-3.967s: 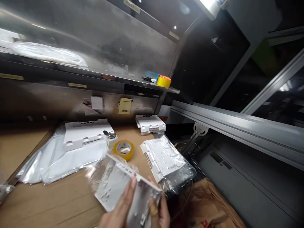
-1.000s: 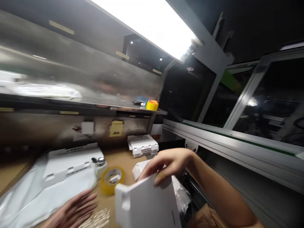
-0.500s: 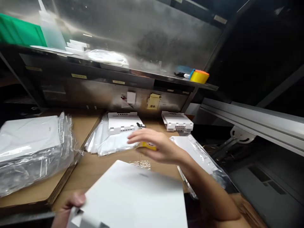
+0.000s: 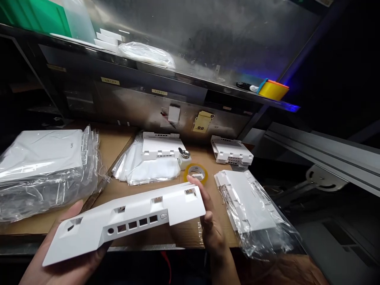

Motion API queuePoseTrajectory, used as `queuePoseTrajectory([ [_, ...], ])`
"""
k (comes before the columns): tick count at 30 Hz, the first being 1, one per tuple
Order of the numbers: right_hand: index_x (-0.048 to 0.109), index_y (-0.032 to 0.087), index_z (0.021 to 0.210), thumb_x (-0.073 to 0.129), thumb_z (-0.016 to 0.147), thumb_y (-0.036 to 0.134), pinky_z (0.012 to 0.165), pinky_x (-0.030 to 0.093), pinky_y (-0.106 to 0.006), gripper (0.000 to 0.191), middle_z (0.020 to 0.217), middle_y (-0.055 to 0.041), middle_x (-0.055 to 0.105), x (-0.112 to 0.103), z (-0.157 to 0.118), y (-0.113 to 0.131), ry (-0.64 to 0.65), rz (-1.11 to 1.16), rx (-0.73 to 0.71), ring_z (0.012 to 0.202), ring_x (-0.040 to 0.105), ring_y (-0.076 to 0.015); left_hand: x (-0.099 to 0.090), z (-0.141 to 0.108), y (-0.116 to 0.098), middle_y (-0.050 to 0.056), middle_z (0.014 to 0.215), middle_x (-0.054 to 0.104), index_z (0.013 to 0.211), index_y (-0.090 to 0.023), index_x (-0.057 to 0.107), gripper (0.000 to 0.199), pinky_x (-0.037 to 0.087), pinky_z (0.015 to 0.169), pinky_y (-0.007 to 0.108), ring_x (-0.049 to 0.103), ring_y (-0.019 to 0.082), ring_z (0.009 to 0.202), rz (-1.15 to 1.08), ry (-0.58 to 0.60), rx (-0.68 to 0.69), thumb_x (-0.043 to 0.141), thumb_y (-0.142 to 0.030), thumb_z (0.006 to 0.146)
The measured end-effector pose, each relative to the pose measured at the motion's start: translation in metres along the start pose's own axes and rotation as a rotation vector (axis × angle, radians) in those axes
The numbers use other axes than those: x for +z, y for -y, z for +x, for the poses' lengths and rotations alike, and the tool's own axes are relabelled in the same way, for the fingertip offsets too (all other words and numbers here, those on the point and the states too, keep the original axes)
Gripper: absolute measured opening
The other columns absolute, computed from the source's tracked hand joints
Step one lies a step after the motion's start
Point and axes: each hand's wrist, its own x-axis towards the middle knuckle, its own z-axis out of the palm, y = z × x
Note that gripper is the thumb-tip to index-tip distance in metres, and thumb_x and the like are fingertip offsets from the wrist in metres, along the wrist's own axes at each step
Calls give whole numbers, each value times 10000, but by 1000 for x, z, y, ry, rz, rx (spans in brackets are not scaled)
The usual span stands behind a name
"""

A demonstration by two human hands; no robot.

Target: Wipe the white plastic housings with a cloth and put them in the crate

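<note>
A white plastic housing (image 4: 133, 209) with a row of square ports and a round hole is held up between both hands, its port edge facing me. My left hand (image 4: 68, 253) grips its left end from below, thumb on top. At the right end my right hand (image 4: 209, 217) holds it, fingers along the edge. Just beyond lies a roll of yellow tape (image 4: 196, 174) on the cardboard, beside a small white bottle with a metal top (image 4: 184, 160). Behind, white housings (image 4: 162, 146) rest on clear plastic bags (image 4: 148, 172).
Bagged white housings (image 4: 44, 158) are stacked at left; another bagged stack (image 4: 252, 202) lies right, with unbagged housings (image 4: 231, 152) behind it. A metal shelf (image 4: 190, 77) above carries a green bin (image 4: 38, 16) and a yellow roll (image 4: 273, 90). A metal rail (image 4: 320, 154) runs along the right.
My right hand has left the tape roll and now grips the housing's right end. The housing has turned from its flat face to its port edge. The view has shifted slightly.
</note>
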Motion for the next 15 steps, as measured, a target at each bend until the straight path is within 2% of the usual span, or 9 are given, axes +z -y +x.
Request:
queuePoseTrajectory([
  [4,399,387,1561,388,982,704,1291,279,-433,660,1679,30,357,-1,-5,-8,-34,8,38,1567,291,-262,-18,16,-1,-4,1119,794,1557,-238,354,726,582,664,352,732,276,914,-17,170,-26,623,-526,947],
  [6,393,379,1565,390,983,702,1287,293,-436,666,1683,30,349,-2,-6,-12,-37,9,36,1579,258,-264,-24,21,-1,11,1128,798,1522,-233,428,696,606,715,367,744,286,938,-49,230,-51,684,-495,931],
  [9,372,384,1574,388,989,694,1293,285,-451,662,1695,37,319,-3,-6,-18,-38,47,55,1585,239,-270,-25,20,0,38,1115,807,1347,-237,624,485,642,782,418,778,285,930,-111,320,-76,758,-386,905],
  [12,355,385,1578,359,1010,667,1292,285,-467,635,1703,30,297,-4,-5,-23,-27,66,70,1572,273,-273,-17,12,4,68,1128,805,1299,-217,648,381,653,798,487,782,299,958,-152,318,-63,684,-385,960],
  [15,331,359,1591,295,1037,630,1294,277,-486,618,1699,6,310,-4,-6,-28,-21,35,79,1572,277,-269,-8,5,7,75,1057,821,1308,-201,644,376,671,750,486,796,296,885,-189,243,-62,613,-410,997],
])
